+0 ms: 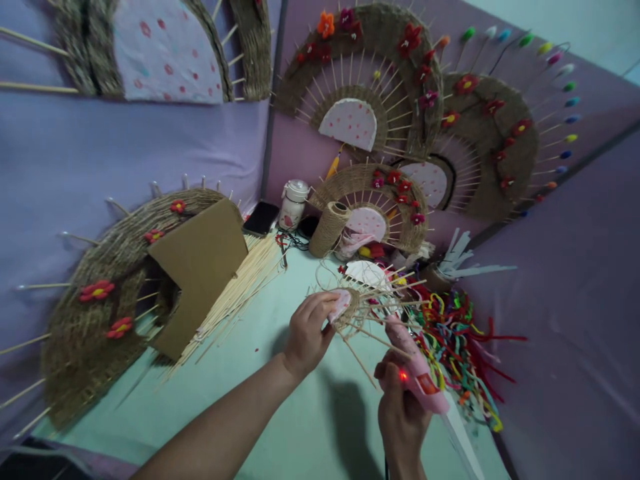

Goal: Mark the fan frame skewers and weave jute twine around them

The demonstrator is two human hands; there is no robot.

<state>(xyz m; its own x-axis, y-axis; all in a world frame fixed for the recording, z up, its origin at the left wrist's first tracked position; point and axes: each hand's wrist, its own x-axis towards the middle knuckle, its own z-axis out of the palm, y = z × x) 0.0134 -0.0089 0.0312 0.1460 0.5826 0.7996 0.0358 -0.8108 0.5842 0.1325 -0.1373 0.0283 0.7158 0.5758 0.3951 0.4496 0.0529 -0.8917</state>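
Note:
My left hand is closed on a small unfinished fan piece: a pink half-disc with jute wound round it and thin wooden sticks fanning out. It holds the piece just above the pale green table. My right hand grips a pink hot glue gun with a red light lit on its side. The gun's nozzle points up at the sticks of the piece. A spool of jute twine stands behind, with a loose strand curling toward the piece.
A bundle of thin wooden sticks and a piece of brown cardboard lie at left, against a large jute fan. Coloured pipe cleaners are heaped at right. Finished fans hang on the purple walls. A phone and a white jar sit at the back.

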